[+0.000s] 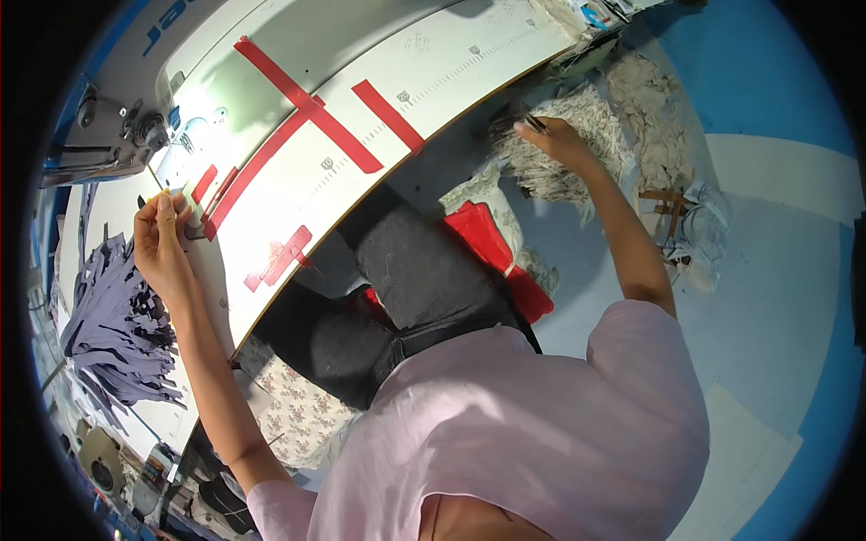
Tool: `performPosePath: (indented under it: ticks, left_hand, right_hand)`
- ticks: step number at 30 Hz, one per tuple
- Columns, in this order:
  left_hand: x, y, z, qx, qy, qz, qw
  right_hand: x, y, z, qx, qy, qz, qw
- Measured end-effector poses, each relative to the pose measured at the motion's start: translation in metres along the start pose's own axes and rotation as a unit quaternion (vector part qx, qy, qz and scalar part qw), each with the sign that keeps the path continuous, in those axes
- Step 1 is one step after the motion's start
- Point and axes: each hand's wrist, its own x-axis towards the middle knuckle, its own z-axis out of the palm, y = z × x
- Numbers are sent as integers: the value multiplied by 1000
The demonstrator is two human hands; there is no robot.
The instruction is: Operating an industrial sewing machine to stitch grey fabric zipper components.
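- White sewing surface [433,81] fills the upper half of the view, crossed by strips of red tape [311,108] and a printed ruler line, with a blue floor [776,81] at 2 o'clock.
- Left hand [162,243] sits at 9 o'clock on the surface's near edge, fingers pinched shut on a small pale scrap of fabric [173,193] — just beside the short red tape marks.
- Heap of purple fabric strips [113,325] lies at 8 o'clock, close below the left hand.
- Right hand [555,137] reaches out to 1 o'clock, closed around a thin dark tool [532,120]; what kind of tool is too small to tell.
- Pile of cream patterned fabric strips [577,153] lies under the right hand, off the surface's edge.
- Grey sewing machine head [117,135] stands at 10 o'clock — above the left hand.
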Motion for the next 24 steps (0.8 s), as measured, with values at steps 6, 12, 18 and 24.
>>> performPosePath:
  ticks: [6, 12, 18, 24]
  left_hand:
    - [-3, 4, 35, 20, 8, 55, 998]
    - [-7, 3, 17, 76, 9, 80, 994]
    - [2, 12, 5, 152, 42, 28, 987]
    - [25, 20, 37, 145, -16, -14, 989]
  right_hand:
    - [29, 46, 125, -73, 248, 15, 966]
    - [-97, 8, 96, -105, 32, 19, 994]
    - [-87, -56, -42, -232, 359, -290, 856]
    - [12, -100, -174, -357, 483, -214, 771]
